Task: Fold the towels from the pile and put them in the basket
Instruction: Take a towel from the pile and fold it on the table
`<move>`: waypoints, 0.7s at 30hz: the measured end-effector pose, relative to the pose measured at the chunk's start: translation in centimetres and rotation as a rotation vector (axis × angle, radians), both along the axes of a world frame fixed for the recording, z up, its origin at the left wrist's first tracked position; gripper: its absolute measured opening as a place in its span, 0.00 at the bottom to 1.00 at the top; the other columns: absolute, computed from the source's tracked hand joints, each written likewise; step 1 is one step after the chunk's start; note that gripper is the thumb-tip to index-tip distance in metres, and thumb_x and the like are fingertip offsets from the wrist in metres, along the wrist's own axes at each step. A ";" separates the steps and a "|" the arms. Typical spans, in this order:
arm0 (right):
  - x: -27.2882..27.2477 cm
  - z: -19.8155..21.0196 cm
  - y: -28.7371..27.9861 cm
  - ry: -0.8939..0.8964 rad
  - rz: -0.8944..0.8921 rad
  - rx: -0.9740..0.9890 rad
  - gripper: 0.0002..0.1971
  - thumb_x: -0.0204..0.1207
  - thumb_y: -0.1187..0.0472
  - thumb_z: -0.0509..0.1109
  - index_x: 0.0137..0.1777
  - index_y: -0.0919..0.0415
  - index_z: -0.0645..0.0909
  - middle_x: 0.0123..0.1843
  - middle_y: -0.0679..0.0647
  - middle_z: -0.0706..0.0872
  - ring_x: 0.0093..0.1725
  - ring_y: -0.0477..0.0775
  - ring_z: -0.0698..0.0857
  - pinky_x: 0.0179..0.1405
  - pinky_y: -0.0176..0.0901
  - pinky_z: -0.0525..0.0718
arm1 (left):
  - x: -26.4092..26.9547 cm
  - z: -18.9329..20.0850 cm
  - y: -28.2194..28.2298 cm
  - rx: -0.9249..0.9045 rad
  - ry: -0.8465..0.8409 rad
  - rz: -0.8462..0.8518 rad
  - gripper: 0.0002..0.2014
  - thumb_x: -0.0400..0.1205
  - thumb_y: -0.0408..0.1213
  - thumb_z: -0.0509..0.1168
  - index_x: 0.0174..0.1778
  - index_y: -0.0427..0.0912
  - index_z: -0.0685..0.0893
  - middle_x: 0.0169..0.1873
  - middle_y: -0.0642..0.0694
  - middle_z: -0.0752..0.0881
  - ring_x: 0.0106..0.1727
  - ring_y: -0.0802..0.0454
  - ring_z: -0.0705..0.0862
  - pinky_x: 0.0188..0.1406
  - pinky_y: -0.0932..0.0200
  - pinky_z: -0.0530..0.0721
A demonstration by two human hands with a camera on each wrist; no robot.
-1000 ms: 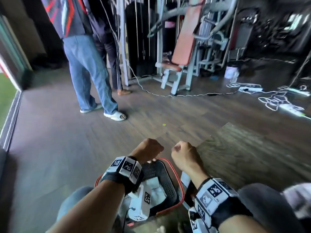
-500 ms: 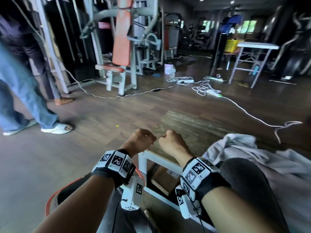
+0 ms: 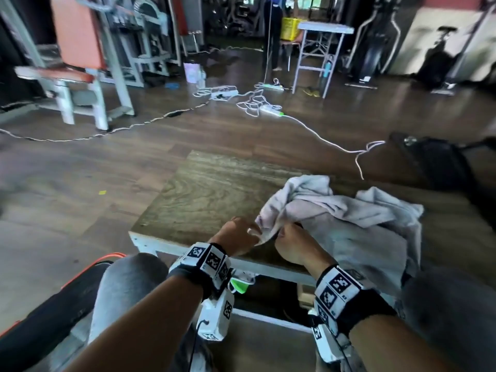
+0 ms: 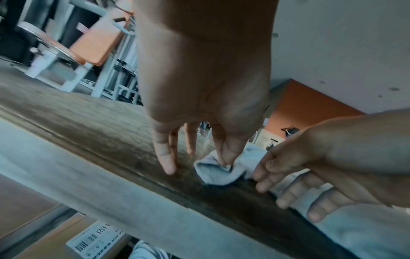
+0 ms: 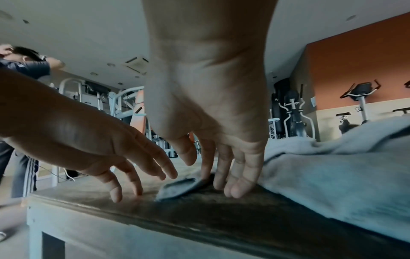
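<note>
A heap of pale grey towels (image 3: 349,218) lies on the right half of a low wooden table (image 3: 209,189). My left hand (image 3: 236,234) is at the heap's near left edge; in the left wrist view its thumb and forefinger (image 4: 223,162) pinch a towel corner (image 4: 213,175). My right hand (image 3: 292,242) is just right of it, with its fingers (image 5: 230,182) pointing down fairly straight and touching the table beside that corner (image 5: 177,187). The black basket with an orange rim (image 3: 112,255) stands on the floor at lower left, mostly hidden by my knee.
White cables and power strips (image 3: 257,103) trail across the wooden floor beyond the table. A weight bench (image 3: 77,63) stands far left, a white folding table (image 3: 322,30) far back, a black bag (image 3: 434,162) at right. A person (image 5: 24,70) stands to the left.
The head view has swung right from the basket to the table. Both hands, earlier fists held in the air, have come down at the towel heap, and the left one has taken a corner.
</note>
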State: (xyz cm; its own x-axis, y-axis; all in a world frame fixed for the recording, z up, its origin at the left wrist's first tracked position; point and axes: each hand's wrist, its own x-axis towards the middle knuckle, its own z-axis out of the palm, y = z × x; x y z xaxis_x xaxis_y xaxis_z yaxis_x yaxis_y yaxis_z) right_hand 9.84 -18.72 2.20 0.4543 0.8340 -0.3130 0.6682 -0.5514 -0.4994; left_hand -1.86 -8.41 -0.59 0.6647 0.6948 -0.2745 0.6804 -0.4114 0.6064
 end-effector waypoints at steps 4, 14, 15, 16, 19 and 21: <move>3.1 -1.4 -0.7 -0.056 0.035 -0.063 0.08 0.81 0.64 0.61 0.52 0.64 0.81 0.55 0.61 0.86 0.59 0.63 0.85 0.48 0.45 0.77 | 2.7 -2.1 0.0 0.185 0.142 -0.066 0.18 0.82 0.48 0.59 0.66 0.55 0.85 0.66 0.49 0.82 0.70 0.47 0.74 0.74 0.47 0.68; 7.0 -1.8 2.3 -0.079 0.181 0.085 0.16 0.82 0.51 0.67 0.65 0.49 0.67 0.46 0.45 0.79 0.49 0.53 0.84 0.50 0.51 0.84 | 6.6 0.1 3.3 0.114 -0.386 0.120 0.07 0.77 0.32 0.68 0.40 0.49 0.89 0.36 0.54 0.89 0.36 0.62 0.85 0.32 0.77 0.76; 7.2 -2.0 2.5 -0.069 0.182 0.140 0.18 0.81 0.50 0.69 0.65 0.49 0.67 0.47 0.43 0.78 0.49 0.52 0.84 0.50 0.53 0.85 | 6.8 0.4 3.4 0.100 -0.433 0.122 0.08 0.78 0.32 0.68 0.42 0.49 0.89 0.36 0.56 0.89 0.36 0.65 0.84 0.32 0.79 0.75; 7.3 -2.2 2.6 -0.062 0.174 0.178 0.21 0.80 0.49 0.70 0.68 0.50 0.67 0.48 0.44 0.79 0.49 0.51 0.84 0.50 0.52 0.85 | 7.0 0.6 3.5 0.095 -0.472 0.125 0.08 0.78 0.32 0.68 0.44 0.48 0.89 0.37 0.57 0.89 0.37 0.65 0.84 0.33 0.78 0.75; 7.4 -2.8 3.3 -0.110 0.171 0.262 0.27 0.76 0.40 0.70 0.69 0.52 0.71 0.50 0.44 0.85 0.49 0.51 0.87 0.46 0.53 0.87 | 7.4 1.6 3.3 0.056 -0.576 0.158 0.08 0.80 0.30 0.65 0.44 0.48 0.87 0.34 0.57 0.87 0.35 0.60 0.84 0.32 0.73 0.77; 7.5 -2.9 3.7 -0.103 0.184 0.318 0.23 0.72 0.35 0.70 0.59 0.49 0.78 0.46 0.40 0.86 0.47 0.45 0.87 0.46 0.53 0.89 | 7.5 3.0 2.8 0.040 -0.647 0.156 0.10 0.81 0.27 0.62 0.43 0.46 0.85 0.31 0.59 0.88 0.32 0.60 0.86 0.28 0.72 0.79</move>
